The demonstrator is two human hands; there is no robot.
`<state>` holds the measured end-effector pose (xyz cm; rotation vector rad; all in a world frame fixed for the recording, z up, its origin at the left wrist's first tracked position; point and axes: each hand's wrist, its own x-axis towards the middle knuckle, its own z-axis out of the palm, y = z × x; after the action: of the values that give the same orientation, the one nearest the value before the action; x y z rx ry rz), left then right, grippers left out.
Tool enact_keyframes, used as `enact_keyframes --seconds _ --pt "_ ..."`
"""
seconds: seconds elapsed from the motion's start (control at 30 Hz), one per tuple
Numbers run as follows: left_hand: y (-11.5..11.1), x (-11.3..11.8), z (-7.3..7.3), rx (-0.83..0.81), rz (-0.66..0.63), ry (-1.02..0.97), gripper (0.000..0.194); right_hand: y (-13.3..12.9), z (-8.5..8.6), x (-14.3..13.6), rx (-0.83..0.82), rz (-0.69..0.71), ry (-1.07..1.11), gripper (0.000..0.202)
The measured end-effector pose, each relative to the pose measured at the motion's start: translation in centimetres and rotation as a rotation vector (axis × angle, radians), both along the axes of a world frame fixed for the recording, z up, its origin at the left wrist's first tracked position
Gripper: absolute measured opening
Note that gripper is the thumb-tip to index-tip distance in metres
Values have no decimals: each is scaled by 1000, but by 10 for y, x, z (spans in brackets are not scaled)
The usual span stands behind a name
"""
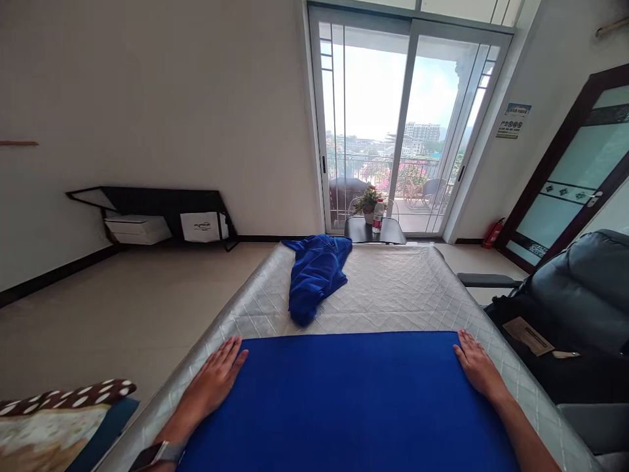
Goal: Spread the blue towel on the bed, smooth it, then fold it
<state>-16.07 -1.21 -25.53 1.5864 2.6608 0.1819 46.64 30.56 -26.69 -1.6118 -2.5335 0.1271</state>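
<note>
Blue cloth spread flat; left hand, right hand pressing its edges.

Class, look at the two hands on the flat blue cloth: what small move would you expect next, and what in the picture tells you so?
Probably a fold: the left hand and right hand lie flat on the far corners of the smoothed blue cloth, while a crumpled blue cloth waits further up the quilted cover.

Quilted grey bed, flat blue cloth, crumpled blue towel (farther back)

Bright daylight floods through the glass door; sharp picture, edges stretched.
</note>
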Motion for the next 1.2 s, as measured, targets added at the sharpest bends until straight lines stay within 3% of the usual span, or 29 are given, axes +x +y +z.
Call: enact_keyframes --seconds 0.3,0.4,0.53,0.67,0.8,0.93,1.0,1.07,1.13,1.2 --pt "-2 -9 -20 61 30 -4 77 4 -5 5 -28 -10 53 70" --pt "-2 -11 -20 72 -23 12 77 6 -5 5 -25 -24 60 67" --pt "1 -5 -14 83 34 -10 79 5 -2 1 -11 -41 57 65" --pt "6 0 -11 102 55 9 77 6 8 -4 -26 -93 23 61" --pt "6 -5 -10 72 -5 33 75 18 27 -6 -68 -137 -22 55" --pt "15 0 4 77 57 1 75 34 43 -7 -95 -125 -27 46" --pt "27 21 20 168 130 28 77 40 48 -7 -116 -135 -37 41" --pt "45 62 38 320 125 76 71 45 52 -8 -140 -154 -57 38" --pt "67 123 57 435 7 41 57 50 56 -10 -161 -170 -82 34" --pt "87 196 73 441 -233 -58 42 54 60 -12 -177 -182 -109 31"
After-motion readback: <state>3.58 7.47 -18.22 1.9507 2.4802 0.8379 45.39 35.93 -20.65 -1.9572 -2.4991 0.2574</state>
